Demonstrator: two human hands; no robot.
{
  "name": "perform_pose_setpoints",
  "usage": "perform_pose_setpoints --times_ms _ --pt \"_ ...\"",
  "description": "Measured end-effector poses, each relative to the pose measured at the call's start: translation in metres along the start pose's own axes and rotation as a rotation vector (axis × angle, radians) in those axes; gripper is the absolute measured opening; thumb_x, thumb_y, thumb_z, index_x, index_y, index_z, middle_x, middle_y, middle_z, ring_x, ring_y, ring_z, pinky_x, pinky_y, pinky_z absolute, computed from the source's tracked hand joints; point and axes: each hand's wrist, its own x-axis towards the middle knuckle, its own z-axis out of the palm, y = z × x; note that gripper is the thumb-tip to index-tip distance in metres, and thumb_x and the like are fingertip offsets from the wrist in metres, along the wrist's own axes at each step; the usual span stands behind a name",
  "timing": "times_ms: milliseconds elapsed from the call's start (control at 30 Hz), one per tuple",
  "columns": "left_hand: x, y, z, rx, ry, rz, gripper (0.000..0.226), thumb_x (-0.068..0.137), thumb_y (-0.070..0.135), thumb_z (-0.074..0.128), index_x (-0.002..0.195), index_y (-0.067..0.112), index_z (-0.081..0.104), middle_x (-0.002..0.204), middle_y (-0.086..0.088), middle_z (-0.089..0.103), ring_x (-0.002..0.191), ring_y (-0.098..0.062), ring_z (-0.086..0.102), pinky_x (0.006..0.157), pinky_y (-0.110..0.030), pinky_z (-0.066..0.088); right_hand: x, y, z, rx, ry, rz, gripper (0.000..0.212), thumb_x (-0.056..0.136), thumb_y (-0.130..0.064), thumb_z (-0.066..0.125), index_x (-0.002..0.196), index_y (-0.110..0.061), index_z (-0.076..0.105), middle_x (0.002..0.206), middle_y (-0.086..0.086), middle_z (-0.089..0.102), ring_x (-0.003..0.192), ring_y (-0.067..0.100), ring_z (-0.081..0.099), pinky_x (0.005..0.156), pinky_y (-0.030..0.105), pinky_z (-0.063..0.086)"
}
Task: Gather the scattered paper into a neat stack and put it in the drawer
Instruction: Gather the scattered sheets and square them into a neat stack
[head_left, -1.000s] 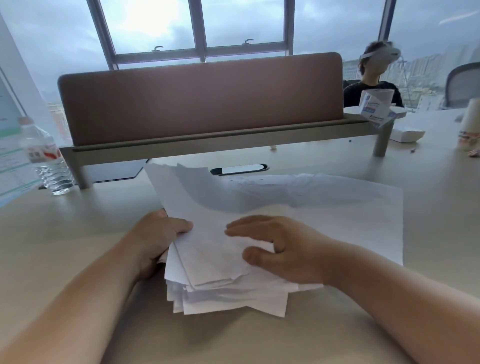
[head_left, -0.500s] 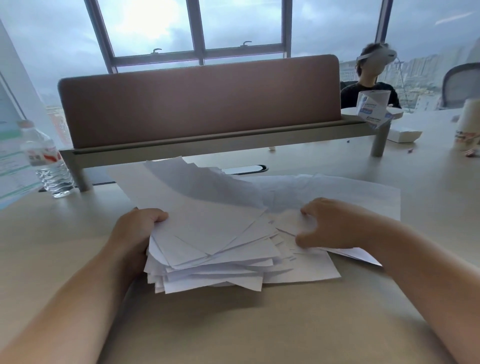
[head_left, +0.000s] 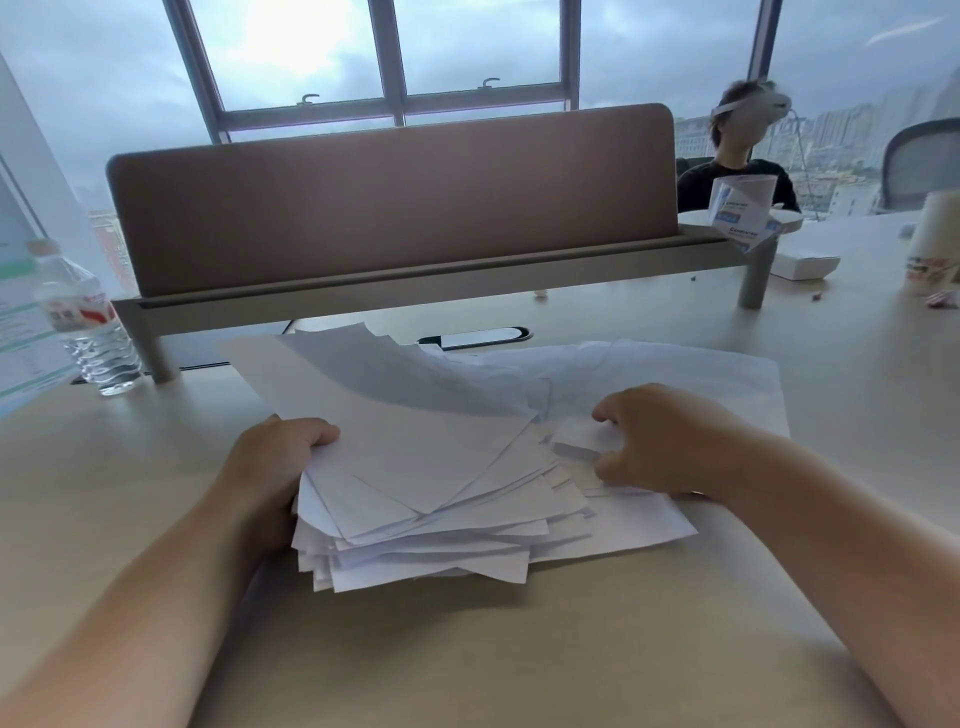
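A loose pile of white paper sheets (head_left: 431, 488) lies fanned out on the beige desk (head_left: 519, 649) in front of me. My left hand (head_left: 270, 462) grips the pile's left edge, thumb on top, and its upper sheets are lifted and tilted up toward the back. My right hand (head_left: 660, 441) has its fingers curled around a few sheets on the pile's right side. More crumpled sheets (head_left: 675, 374) spread flat behind that hand. No drawer is in view.
A brown divider panel (head_left: 395, 202) on a grey rail crosses the desk behind the paper. A water bottle (head_left: 85, 322) stands at far left. A person sits at back right, with a tissue box (head_left: 743, 213), a white box (head_left: 805, 265) and a cup (head_left: 935, 239) nearby.
My right hand moved off the top of the pile to its right side and curled onto sheets there. My left hand lifted the pile's left side, fanning the sheets.
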Motion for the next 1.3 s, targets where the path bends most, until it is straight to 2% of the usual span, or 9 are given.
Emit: perform_pose_setpoints --times_ms 133,267,400,533,700,833,900,1100,1300 --pt "-0.001 0.0 -0.001 0.015 -0.01 0.003 0.031 0.097 0.003 0.063 0.126 -0.006 0.063 0.084 -0.011 0.064 0.064 -0.023 0.061 0.047 -0.025 0.05 0.002 0.003 0.002 0.011 0.033 0.012 0.009 0.083 -0.032 0.057 0.081 -0.024 0.058 0.087 -0.007 0.06 0.086 0.024 0.06 0.072 0.033 0.048" --pt "-0.001 0.0 -0.001 0.018 -0.022 -0.016 0.029 0.096 0.003 0.064 0.123 -0.005 0.064 0.085 -0.013 0.067 0.061 -0.024 0.064 0.053 -0.028 0.051 0.005 0.006 0.003 0.038 0.141 0.07 0.03 0.092 -0.029 0.047 0.114 -0.025 0.067 0.116 0.001 0.067 0.105 0.029 0.062 0.087 0.037 0.051" --pt "-0.004 0.001 -0.002 0.038 -0.038 -0.017 0.025 0.096 0.001 0.062 0.122 -0.002 0.063 0.086 -0.014 0.068 0.058 -0.022 0.066 0.04 -0.022 0.05 0.009 0.01 0.007 0.032 0.195 0.148 0.023 0.098 -0.026 0.038 0.094 -0.026 0.06 0.108 0.003 0.067 0.094 0.028 0.059 0.079 0.035 0.045" --pt "-0.008 0.003 -0.001 0.112 -0.06 0.019 0.015 0.097 -0.001 0.061 0.112 -0.003 0.064 0.082 -0.012 0.067 0.044 -0.012 0.065 0.037 -0.018 0.045 0.01 0.01 0.004 0.051 0.291 0.202 0.03 0.101 -0.024 0.034 0.096 -0.023 0.063 0.097 0.004 0.063 0.093 0.031 0.061 0.075 0.035 0.042" --pt "-0.01 0.005 0.003 0.178 -0.122 0.056 0.005 0.098 -0.005 0.058 0.098 -0.003 0.063 0.046 0.007 0.065 0.034 -0.001 0.058 0.034 -0.012 0.04 0.006 0.007 0.005 0.118 0.438 0.117 0.03 0.103 -0.025 0.034 0.096 -0.022 0.063 0.094 0.003 0.068 0.083 0.028 0.061 0.073 0.038 0.053" --pt "-0.005 0.001 0.003 0.176 -0.198 -0.007 0.011 0.094 -0.004 0.063 0.105 -0.004 0.066 0.072 -0.009 0.078 0.06 -0.024 0.075 0.059 -0.03 0.059 -0.001 -0.008 0.009 0.257 0.536 -0.087 0.032 0.105 -0.025 0.039 0.119 -0.025 0.069 0.106 0.001 0.074 0.091 0.027 0.065 0.079 0.042 0.057" --pt "-0.003 -0.001 0.002 0.176 -0.207 -0.02 0.019 0.092 -0.002 0.066 0.111 -0.004 0.066 0.088 -0.019 0.079 0.075 -0.036 0.076 0.077 -0.045 0.061 -0.006 -0.02 0.011 0.346 0.524 -0.186 0.033 0.105 -0.023 0.044 0.129 -0.027 0.067 0.117 -0.002 0.074 0.103 0.026 0.065 0.085 0.037 0.053" --pt "-0.003 -0.003 0.0 0.198 -0.238 -0.024 0.019 0.092 -0.001 0.065 0.111 -0.002 0.068 0.095 -0.025 0.078 0.088 -0.046 0.075 0.09 -0.06 0.059 -0.015 -0.047 0.024 0.451 0.336 -0.498 0.038 0.105 -0.026 0.05 0.14 -0.039 0.059 0.144 -0.021 0.057 0.135 0.001 0.049 0.113 0.022 0.038" --pt "-0.003 -0.002 0.001 0.24 -0.28 -0.005 0.017 0.091 0.006 0.07 0.107 -0.001 0.074 0.092 -0.019 0.08 0.081 -0.038 0.078 0.083 -0.051 0.062 -0.019 -0.056 0.032 0.364 0.051 -0.631 0.042 0.105 -0.028 0.053 0.139 -0.053 0.055 0.156 -0.026 0.038 0.143 -0.009 0.029 0.11 0.002 0.014"
